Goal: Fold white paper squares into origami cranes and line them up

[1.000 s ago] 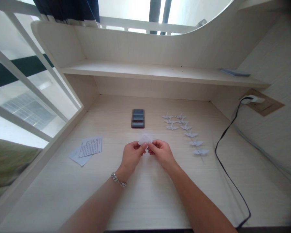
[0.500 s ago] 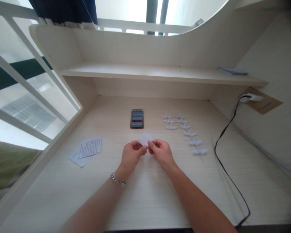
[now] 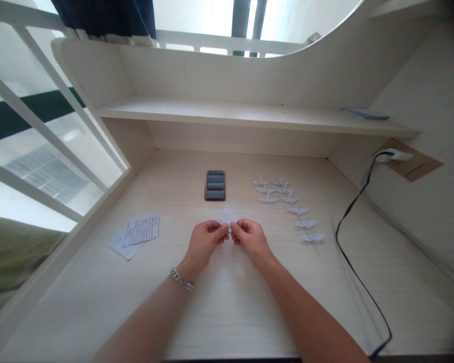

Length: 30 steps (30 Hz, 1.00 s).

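Both my hands meet over the middle of the pale wooden desk (image 3: 227, 302). My left hand (image 3: 206, 242), with a metal bracelet on its wrist, pinches one edge of a small white folded paper (image 3: 229, 216). My right hand (image 3: 249, 238) pinches the paper's other edge. The paper sticks up just beyond my fingertips and looks blurred. To the right of my hands, several finished white paper cranes (image 3: 287, 201) lie in two rows on the desk.
A small dark block (image 3: 215, 185) stands behind my hands. Printed paper sheets (image 3: 138, 233) lie at the left. A black cable (image 3: 355, 227) runs from a wall socket (image 3: 395, 155) down the right side. A shelf (image 3: 249, 113) spans the back, with a flat blue thing (image 3: 366, 114) on it.
The folded paper has tipped away from me and sits lower between my fingertips; both hands have stayed in nearly the same place.
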Tool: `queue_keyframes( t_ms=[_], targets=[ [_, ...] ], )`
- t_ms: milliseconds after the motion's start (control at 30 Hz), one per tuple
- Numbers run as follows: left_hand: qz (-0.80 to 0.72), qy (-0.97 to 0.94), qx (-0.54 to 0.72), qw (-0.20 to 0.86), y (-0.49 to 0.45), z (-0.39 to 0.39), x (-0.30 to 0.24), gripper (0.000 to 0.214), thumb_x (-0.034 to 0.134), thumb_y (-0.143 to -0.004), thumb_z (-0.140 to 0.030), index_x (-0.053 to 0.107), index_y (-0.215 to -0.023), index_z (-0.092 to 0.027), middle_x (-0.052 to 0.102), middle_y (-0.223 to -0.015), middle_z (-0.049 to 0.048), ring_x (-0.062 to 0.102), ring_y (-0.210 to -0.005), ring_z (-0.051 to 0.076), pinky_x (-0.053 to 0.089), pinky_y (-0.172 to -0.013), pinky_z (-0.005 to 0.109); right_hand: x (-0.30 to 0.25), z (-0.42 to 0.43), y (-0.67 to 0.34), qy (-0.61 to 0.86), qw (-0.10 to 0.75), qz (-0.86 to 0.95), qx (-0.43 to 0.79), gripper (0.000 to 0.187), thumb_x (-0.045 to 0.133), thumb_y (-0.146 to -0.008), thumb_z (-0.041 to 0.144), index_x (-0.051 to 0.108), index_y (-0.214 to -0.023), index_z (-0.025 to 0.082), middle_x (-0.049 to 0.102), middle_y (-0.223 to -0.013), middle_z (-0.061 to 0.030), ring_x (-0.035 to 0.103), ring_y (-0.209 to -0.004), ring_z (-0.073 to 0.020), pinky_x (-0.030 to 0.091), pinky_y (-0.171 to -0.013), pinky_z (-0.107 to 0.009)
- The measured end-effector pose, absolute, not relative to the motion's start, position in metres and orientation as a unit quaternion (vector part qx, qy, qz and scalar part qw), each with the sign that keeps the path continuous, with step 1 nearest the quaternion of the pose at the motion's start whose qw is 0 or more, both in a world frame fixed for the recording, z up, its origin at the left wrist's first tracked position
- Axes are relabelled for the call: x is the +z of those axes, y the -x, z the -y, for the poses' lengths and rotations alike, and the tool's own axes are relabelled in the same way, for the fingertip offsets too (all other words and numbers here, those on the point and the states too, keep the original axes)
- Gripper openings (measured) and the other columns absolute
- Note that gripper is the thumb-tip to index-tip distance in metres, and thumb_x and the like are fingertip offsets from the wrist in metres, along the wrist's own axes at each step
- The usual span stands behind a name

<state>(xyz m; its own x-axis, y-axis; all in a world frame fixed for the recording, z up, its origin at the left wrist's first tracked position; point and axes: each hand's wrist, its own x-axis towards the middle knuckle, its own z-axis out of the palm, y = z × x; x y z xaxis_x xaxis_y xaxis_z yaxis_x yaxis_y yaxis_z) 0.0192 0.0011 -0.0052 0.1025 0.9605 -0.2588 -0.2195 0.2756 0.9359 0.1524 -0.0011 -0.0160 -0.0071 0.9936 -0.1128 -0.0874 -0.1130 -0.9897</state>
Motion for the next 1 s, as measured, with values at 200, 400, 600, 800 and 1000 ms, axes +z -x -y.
queue_keyframes(
  t_ms=[200, 400, 600, 800, 1000],
  targets=[
    [-0.481, -0.392, 0.470, 0.628, -0.018, -0.001, -0.009, 0.025, 0.071, -0.061, -0.035, 0.059, -0.060, -0.013, 0.057, -0.057, 0.0004, 0.050, -0.054, 0.009, 0.036, -0.049, 0.021, -0.014, 0.003, -0.149, 0.466, 0.455, 0.473, 0.593, 0.029, 0.062, -0.070, 0.043, 0.053, -0.063, 0.016, 0.059, -0.060, -0.0008, 0.053, -0.052, -0.0108, 0.043, -0.048, -0.022],
    [-0.493, -0.344, 0.492, 0.630, -0.007, -0.009, -0.002, 0.027, 0.073, -0.056, -0.034, 0.059, -0.063, -0.012, 0.055, -0.057, -0.0004, 0.049, -0.053, 0.008, 0.037, -0.050, 0.021, -0.015, 0.003, -0.151, 0.482, 0.453, 0.477, 0.578, 0.029, 0.061, -0.071, 0.041, 0.049, -0.060, 0.018, 0.055, -0.053, 0.0020, 0.049, -0.046, -0.0097, 0.041, -0.047, -0.023],
    [-0.522, -0.343, 0.532, 0.572, 0.007, -0.016, 0.003, 0.033, 0.071, -0.059, -0.041, 0.061, -0.073, -0.012, 0.058, -0.065, 0.0011, 0.053, -0.059, 0.009, 0.040, -0.052, 0.020, -0.014, 0.001, -0.155, 0.490, 0.455, 0.474, 0.573, 0.028, 0.061, -0.071, 0.040, 0.050, -0.059, 0.017, 0.053, -0.052, 0.0023, 0.048, -0.046, -0.0093, 0.040, -0.047, -0.022],
    [-0.450, -0.428, 0.477, 0.622, -0.015, -0.005, -0.006, 0.030, 0.071, -0.062, -0.033, 0.064, -0.081, -0.011, 0.063, -0.068, 0.0046, 0.056, -0.060, 0.012, 0.044, -0.058, 0.024, -0.013, 0.002, -0.156, 0.470, 0.437, 0.488, 0.592, 0.027, 0.063, -0.070, 0.038, 0.051, -0.059, 0.016, 0.055, -0.053, 0.0015, 0.048, -0.047, -0.0088, 0.040, -0.047, -0.021],
    [-0.470, -0.439, 0.478, 0.599, -0.016, -0.004, -0.005, 0.025, 0.071, -0.062, -0.029, 0.064, -0.076, -0.010, 0.060, -0.058, 0.0018, 0.051, -0.052, 0.009, 0.040, -0.051, 0.021, -0.012, 0.000, -0.160, 0.477, 0.499, 0.437, 0.577, 0.025, 0.068, -0.065, 0.039, 0.058, -0.068, 0.016, 0.058, -0.054, 0.0013, 0.053, -0.050, -0.0103, 0.043, -0.050, -0.022]
  ],
)
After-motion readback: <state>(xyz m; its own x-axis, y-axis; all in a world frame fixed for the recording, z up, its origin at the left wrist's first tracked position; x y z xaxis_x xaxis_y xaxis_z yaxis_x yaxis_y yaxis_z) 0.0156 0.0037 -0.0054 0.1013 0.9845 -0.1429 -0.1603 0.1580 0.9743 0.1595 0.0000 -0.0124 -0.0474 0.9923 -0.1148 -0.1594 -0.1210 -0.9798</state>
